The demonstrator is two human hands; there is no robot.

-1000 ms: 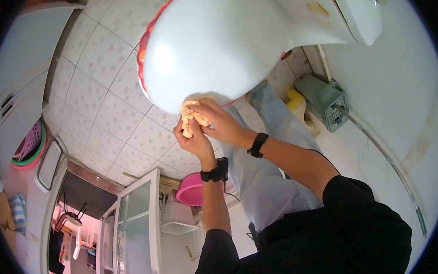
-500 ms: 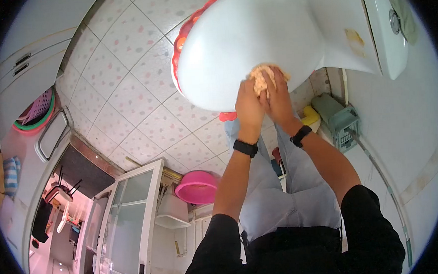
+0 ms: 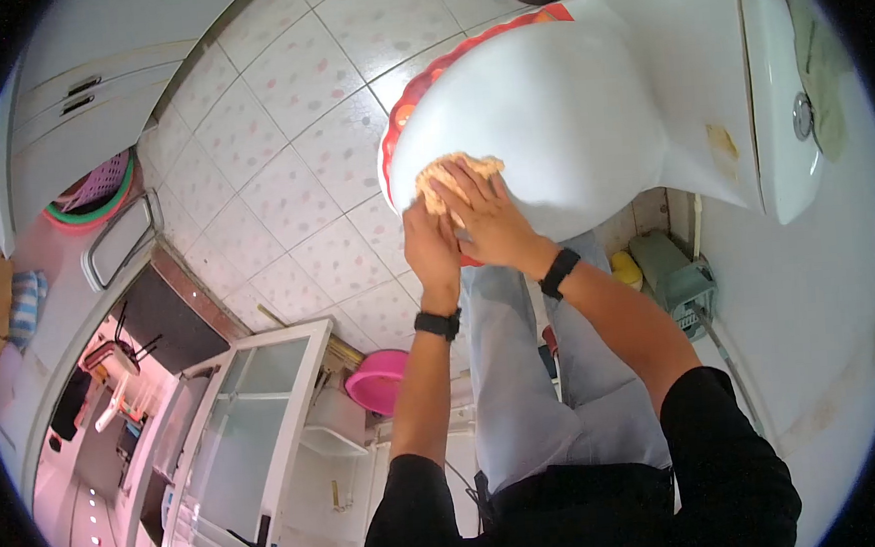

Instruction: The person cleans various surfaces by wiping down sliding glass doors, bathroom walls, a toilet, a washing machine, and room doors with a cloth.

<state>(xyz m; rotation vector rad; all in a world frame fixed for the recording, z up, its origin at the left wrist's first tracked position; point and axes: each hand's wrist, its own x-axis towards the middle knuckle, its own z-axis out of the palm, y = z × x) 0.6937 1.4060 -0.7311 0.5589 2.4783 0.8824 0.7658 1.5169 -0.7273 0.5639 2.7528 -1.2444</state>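
Observation:
A closed white toilet lid point(image 3: 558, 116) fills the upper middle of the view, with a red scalloped mat point(image 3: 409, 100) around its far left edge. On the lid's near left part lies a crumpled orange cloth point(image 3: 483, 164). My right hand point(image 3: 489, 220) presses on the cloth, its fingers spread over it. Against the cloth's lower left side is my left hand point(image 3: 430, 239), with its fingers bent and their tips partly hidden. Both wrists wear black bands.
The toilet tank point(image 3: 783, 112) with its round button stands at the right. A green plastic basket point(image 3: 680, 277) is below it. A pink basin point(image 3: 377, 381) sits near the open glass door point(image 3: 246, 426). Grey cabinets are at upper left.
Both hands and the cloth have moved left across the lid, from its near right part to its near left edge. The camera view has shifted a little.

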